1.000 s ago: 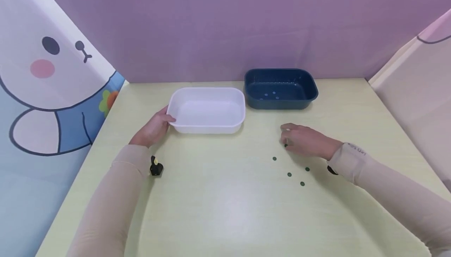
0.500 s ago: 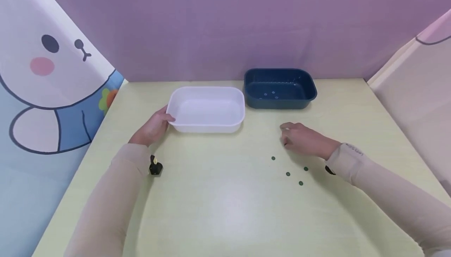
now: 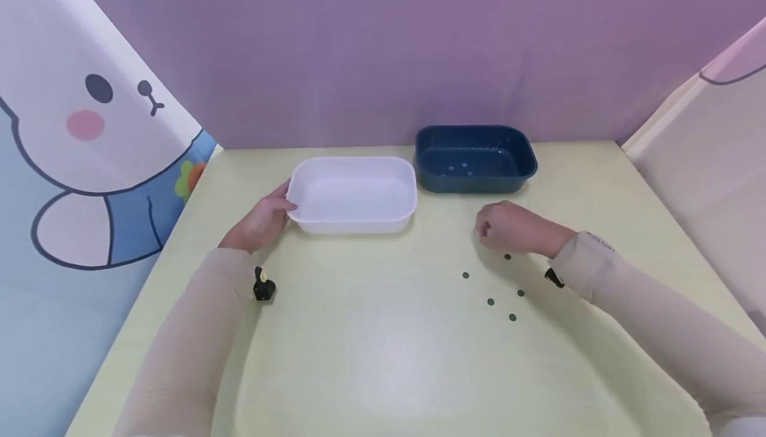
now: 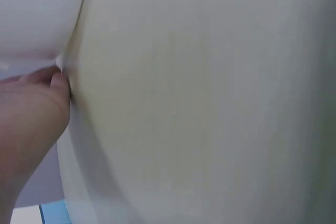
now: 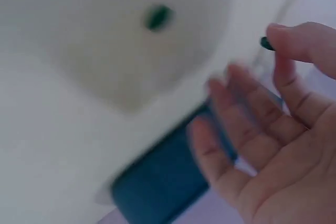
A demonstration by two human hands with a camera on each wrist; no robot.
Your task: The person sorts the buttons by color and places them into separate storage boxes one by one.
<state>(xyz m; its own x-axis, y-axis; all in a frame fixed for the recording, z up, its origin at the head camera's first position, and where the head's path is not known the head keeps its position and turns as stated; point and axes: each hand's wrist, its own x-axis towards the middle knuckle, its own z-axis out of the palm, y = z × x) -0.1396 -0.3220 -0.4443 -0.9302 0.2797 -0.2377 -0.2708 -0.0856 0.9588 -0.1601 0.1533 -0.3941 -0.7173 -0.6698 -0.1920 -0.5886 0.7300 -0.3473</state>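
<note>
I see L hand (image 3: 257, 221) gripping white tray (image 3: 353, 226) by corner; R hand (image 3: 516, 227), else loosely spread, pinching green disc (image 5: 266, 43), prob. light, stiff, slippery: hold edges.

green disc (image 5: 266, 44) lifted, right hand (image 3: 513, 227) raised

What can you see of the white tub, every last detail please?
The white tub is a shallow, open-topped rectangle with rounded corners, a slim rim and sides narrowing towards the base. It looks like smooth, plain plastic. It sits upright on the table, just left of the dark blue tub in the head view; whether the two touch, I can't tell. The left hand grips its near left corner, thumb over the rim.
</note>
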